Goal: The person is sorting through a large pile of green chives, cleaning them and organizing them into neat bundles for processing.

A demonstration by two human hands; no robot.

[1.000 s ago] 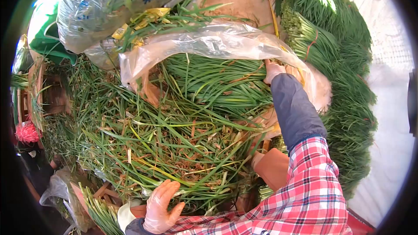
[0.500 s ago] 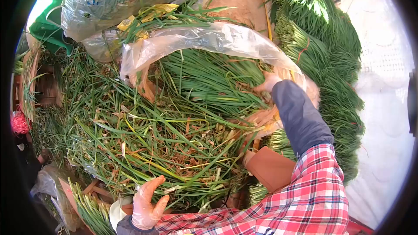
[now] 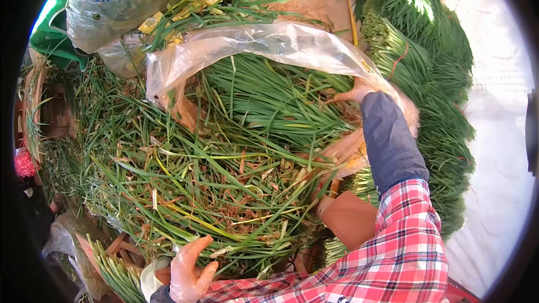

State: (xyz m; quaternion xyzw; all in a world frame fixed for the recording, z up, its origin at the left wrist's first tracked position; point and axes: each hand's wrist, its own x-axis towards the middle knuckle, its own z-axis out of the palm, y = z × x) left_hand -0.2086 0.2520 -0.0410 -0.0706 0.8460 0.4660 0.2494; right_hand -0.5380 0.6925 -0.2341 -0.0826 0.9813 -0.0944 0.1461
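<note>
My right hand reaches inside the rim of a clear plastic bag, at the far right end of a heap of long green garlic chives. One digit stretches along the near side of the chives' ends. The other fingers are mostly hidden, but the hand appears closed around some chives. At the bottom my left hand, in a thin see-through glove, is open and empty, with thumb and fingers apart. It hovers at the near edge of a pile of loose leaves and dry brown scraps.
Tied bunches of chives are stacked along the right, beside a white sheet. A stuffed plastic sack stands at the top left, near a green bag. More cut stalks lie at the lower left.
My right hand has shifted up and slightly right, and the chive ends beside it have moved along. The left hand has barely moved and stays open. The view has shifted slightly.
</note>
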